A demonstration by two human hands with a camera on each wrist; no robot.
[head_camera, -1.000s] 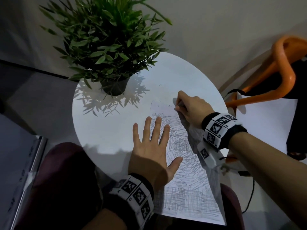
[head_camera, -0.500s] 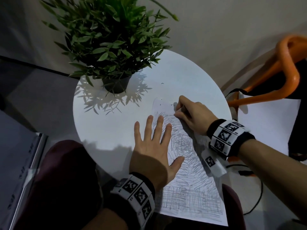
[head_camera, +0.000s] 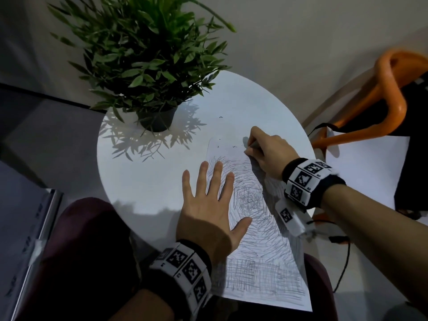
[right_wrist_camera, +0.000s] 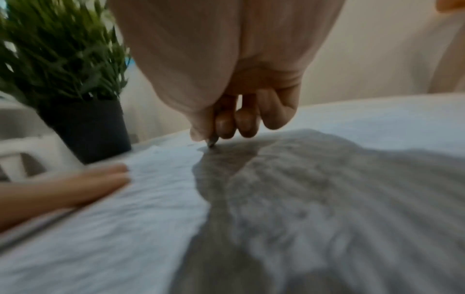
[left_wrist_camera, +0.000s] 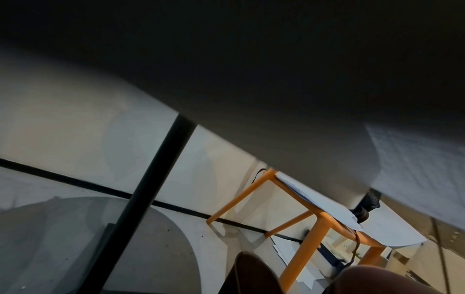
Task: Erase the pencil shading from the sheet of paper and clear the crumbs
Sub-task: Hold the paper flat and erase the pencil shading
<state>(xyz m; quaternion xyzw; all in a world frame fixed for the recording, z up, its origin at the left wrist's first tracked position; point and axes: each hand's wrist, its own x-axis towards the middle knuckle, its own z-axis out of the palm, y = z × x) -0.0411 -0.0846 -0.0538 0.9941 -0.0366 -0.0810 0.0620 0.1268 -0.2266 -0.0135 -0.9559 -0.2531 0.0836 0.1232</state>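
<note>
A white sheet of paper (head_camera: pixel 261 251) covered in grey pencil shading lies on the round white table (head_camera: pixel 143 181), its near end hanging over the edge. The top strip of the sheet is nearly bare. My left hand (head_camera: pixel 208 193) lies flat with spread fingers on the sheet's left edge. My right hand (head_camera: pixel 251 147) pinches a small grey eraser (right_wrist_camera: pixel 211 142) whose tip touches the paper's top right corner. Dark crumbs (head_camera: pixel 234 146) dot the bare strip, and another crumb (head_camera: pixel 220 117) lies on the table beyond. In the right wrist view, the left fingers (right_wrist_camera: pixel 88 183) press the paper (right_wrist_camera: pixel 125 218).
A potted green plant (head_camera: pixel 155 117) stands at the table's back left, close to the sheet's top. An orange chair (head_camera: pixel 391 93) with papers and a black cable is to the right. My knees sit under the table's near edge. The left wrist view shows the table's underside and black leg (left_wrist_camera: pixel 151 179).
My right hand has made small back-and-forth shifts with the eraser at the sheet's top right corner. My left hand has stayed flat in the same place.
</note>
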